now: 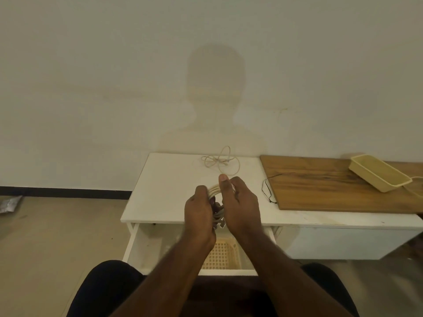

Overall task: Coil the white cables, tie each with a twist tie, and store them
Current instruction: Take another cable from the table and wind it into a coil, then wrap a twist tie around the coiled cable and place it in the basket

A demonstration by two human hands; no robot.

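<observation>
Two hands meet at the centre of the frame, over the front edge of the white tabletop [164, 193]. Starting at the far left, a crumpled silvery wrapper [10, 203] lies on the floor, well apart from everything else. Next comes my left hand [198, 213], its fingers curled round the near side of the coiled cable [214, 189], a bundle of several pale loops. My right hand [240, 207] grips the other side, thumb raised over the top of the loops. I cannot see a twist tie in either hand; the plugs hang in shadow between my palms.

Beyond my hands, toward the wall, a second white cable [220, 162] lies loose and tangled on the tabletop, not yet coiled. Below my wrists the drawer [135, 248] stands open with a pale mesh basket [220, 255] inside, likely the storage place.

Further right, a thin black cord [269, 187] lies beside the wooden board [332, 188], and a cream tray [378, 173] sits at the board's far right.

I judge the cable light and springy: the loops will want to fan open, so I should pinch across all strands at one spot and bind there, away from the stiffer plug ends.
</observation>
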